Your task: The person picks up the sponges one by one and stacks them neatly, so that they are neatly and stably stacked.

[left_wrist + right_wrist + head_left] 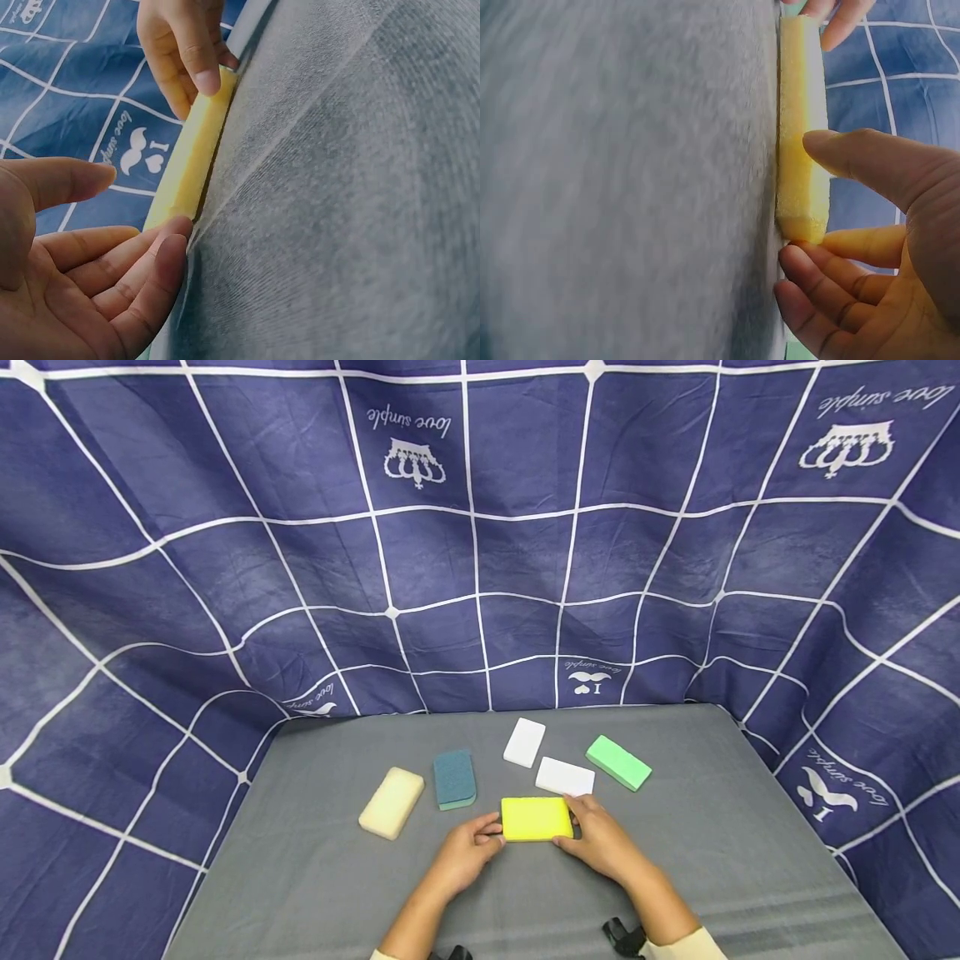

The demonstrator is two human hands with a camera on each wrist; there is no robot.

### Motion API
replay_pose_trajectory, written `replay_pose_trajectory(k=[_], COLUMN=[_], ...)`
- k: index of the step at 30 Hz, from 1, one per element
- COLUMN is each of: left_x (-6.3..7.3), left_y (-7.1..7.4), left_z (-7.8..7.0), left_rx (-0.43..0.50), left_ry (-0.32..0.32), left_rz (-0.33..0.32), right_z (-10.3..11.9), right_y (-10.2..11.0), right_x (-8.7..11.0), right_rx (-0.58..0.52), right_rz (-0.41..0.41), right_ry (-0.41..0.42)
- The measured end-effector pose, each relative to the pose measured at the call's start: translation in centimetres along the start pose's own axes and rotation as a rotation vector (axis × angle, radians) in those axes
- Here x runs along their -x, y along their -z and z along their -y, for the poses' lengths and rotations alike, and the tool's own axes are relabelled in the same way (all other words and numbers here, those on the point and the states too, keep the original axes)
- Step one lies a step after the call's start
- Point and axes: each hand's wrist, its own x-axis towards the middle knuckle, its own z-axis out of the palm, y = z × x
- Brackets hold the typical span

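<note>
A bright yellow sponge (536, 819) lies flat on the grey cloth, its long side facing me. My right hand (606, 842) holds its right end, thumb at the front edge and index finger round the far corner. In the right wrist view that thumb (836, 150) presses the sponge's side while the other fingers curl by its end. At the opposite end is my left hand (461, 857), fingers loosely bent and fingertips right at the sponge's left edge. The left wrist view shows its thumb (71, 182) standing away from the sponge.
Behind the yellow sponge lie two white sponges (524, 742) (566, 776). A green sponge (618, 763) is at the back right. To the left are a dark teal sponge (454, 778) and a cream sponge (392, 803). A blue checked curtain (517, 560) encloses the grey table (315, 860).
</note>
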Motion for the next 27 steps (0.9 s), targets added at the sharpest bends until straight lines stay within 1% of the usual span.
replay_pose_trajectory(k=[4, 7, 14, 19, 22, 25, 27], left_x=[0.1, 0.2, 0.3, 0.1, 0.0, 0.0, 0.0], left_y=[0.4, 0.8, 1.7, 2.3, 2.5, 2.6, 2.6], left_z=[0.1, 0.2, 0.8, 1.2, 1.4, 1.6, 1.7], left_rx=[-0.023, -0.03, 0.004, 0.018, -0.002, -0.029, -0.03], left_ry=[-0.008, -0.002, 0.024, 0.034, 0.046, 0.039, 0.035], left_rz=[-0.025, -0.04, -0.062, -0.084, -0.093, -0.093, -0.089], right_z=[0.5, 0.9, 1.9, 2.4, 2.6, 2.7, 2.6], right_y=[-0.3, -0.7, -1.2, -1.6, -1.8, -1.9, -1.9], right_x=[-0.2, -0.4, -0.5, -0.9, -1.2, -1.3, -1.3], right_rx=[-0.019, -0.027, -0.041, -0.06, -0.06, -0.072, -0.077], right_rz=[-0.003, -0.005, 0.011, 0.041, 0.049, 0.05, 0.053], right_ry=[0.014, 0.027, 0.057, 0.051, 0.059, 0.065, 0.064])
